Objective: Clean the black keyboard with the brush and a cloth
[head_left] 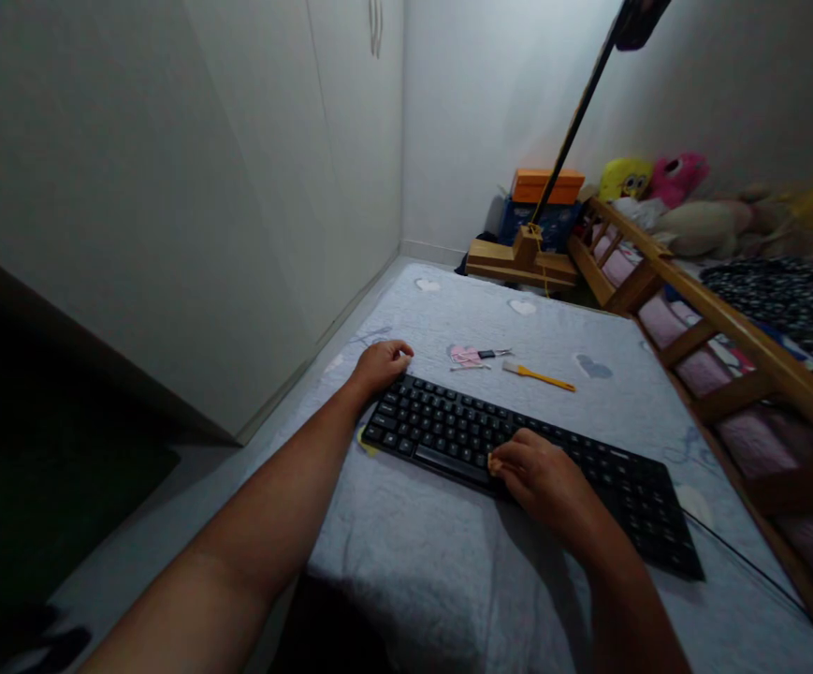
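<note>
A black keyboard (441, 423) lies at a slant on the cloth-covered surface. At its far left corner rests my left hand (380, 365), fingers loosely bent with a gap between thumb and forefinger, nothing seen in them. My right hand (539, 473) is over the keyboard's lower middle, its fingers pinched on a small orange-tan piece (494, 464) against the keys by the space bar. The piece is mostly hidden, so its kind is unclear. Beyond the keyboard lie a brush (543, 377) with a yellow handle, tweezers (496, 353) with a dark grip, and several cotton swabs (469, 366).
A light cloth (406, 534) with heart prints covers the surface. The keyboard's cable (743, 559) runs off to the right. A wooden bed rail (729, 318) borders the right side, a pale cabinet (294, 187) the left. A wooden stand (522, 255) with a tall pole stands behind.
</note>
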### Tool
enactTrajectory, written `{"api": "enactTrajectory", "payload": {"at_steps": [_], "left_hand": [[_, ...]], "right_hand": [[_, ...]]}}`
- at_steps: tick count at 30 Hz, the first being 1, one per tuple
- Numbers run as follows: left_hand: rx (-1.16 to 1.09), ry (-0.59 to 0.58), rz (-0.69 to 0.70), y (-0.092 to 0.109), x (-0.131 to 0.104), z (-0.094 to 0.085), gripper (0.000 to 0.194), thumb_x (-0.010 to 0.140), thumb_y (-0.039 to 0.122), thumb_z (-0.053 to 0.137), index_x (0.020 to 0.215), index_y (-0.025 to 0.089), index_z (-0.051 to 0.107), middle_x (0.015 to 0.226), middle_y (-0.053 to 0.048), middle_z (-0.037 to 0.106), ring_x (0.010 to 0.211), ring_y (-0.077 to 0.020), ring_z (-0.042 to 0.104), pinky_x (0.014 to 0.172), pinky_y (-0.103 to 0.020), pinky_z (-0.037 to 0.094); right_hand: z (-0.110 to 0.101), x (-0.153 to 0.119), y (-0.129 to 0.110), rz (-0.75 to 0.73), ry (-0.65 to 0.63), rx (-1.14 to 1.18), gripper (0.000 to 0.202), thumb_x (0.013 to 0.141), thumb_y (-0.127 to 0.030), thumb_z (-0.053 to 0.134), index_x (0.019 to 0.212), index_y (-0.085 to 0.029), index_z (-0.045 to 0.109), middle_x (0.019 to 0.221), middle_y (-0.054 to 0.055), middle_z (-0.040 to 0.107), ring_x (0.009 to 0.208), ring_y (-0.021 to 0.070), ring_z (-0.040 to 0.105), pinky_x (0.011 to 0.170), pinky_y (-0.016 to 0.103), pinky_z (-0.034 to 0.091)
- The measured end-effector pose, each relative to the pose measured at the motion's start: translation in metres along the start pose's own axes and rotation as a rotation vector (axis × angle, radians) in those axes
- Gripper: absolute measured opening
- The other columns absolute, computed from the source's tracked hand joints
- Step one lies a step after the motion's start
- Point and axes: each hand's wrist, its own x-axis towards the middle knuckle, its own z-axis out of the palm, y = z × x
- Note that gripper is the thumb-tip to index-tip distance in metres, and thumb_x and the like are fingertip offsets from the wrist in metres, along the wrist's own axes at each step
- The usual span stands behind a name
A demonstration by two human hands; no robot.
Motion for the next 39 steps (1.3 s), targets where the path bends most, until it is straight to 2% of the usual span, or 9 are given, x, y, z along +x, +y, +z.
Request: {"api": "enactTrajectory", "payload": {"at_steps": [6,11,16,27,39], "left_hand": [[0.002,0.003,-0.002,0.0,0.0,0.0,0.03,0.079,0.029,0.056,0.096,0.014,0.076,0.065,-0.001,0.061,0.063,-0.0167,0.055,0.062,-0.029,0.04],[0.0,0.008,-0.003,0.002,-0.002,-0.001,0.03,0.08,0.03,0.056,0.096,0.015,0.076,0.064,-0.001,0.061,0.064,-0.017,0.056,0.062,-0.028,0.041],[0.02,0.001,0.001,0.003,-0.002,-0.002,0.031,0.08,0.031,0.054,0.097,0.015,0.076,0.064,-0.001,0.061,0.064,-0.0169,0.055,0.062,-0.028,0.041],[0.003,0.0,-0.001,0.001,0.0,0.0,0.033,0.078,0.033,0.055,0.096,0.015,0.076,0.065,-0.001,0.061,0.063,-0.0173,0.055,0.062,-0.029,0.041],[-0.011,-0.017,0.001,-0.004,0.002,0.002,0.035,0.079,0.036,0.054,0.098,0.015,0.074,0.064,0.0,0.059,0.062,-0.0168,0.054,0.06,-0.028,0.039]], "right_hand": [[-0.006,-0.005,-0.002,0.012,0.039,-0.019,0.021,0.093,-0.014,0.055,0.087,-0.02,0.074,0.09,0.006,0.064,0.083,0.0196,0.063,0.074,0.03,0.047],[0.01,0.003,-0.02,-0.089,0.156,0.071,0.018,0.094,-0.017,0.056,0.088,-0.02,0.072,0.091,0.006,0.063,0.083,0.0185,0.061,0.074,0.029,0.047],[0.023,0.008,-0.033,-0.129,0.138,0.078,0.018,0.093,-0.014,0.056,0.089,-0.019,0.073,0.09,0.007,0.063,0.084,0.0185,0.06,0.076,0.029,0.048],[0.013,-0.008,-0.015,-0.029,0.059,0.055,0.022,0.091,-0.01,0.056,0.088,-0.02,0.075,0.092,0.007,0.065,0.085,0.0192,0.062,0.074,0.029,0.047],[0.006,-0.024,0.005,-0.009,0.057,0.047,0.024,0.091,-0.014,0.053,0.087,-0.022,0.075,0.089,0.007,0.065,0.08,0.0181,0.063,0.068,0.028,0.048]]}}
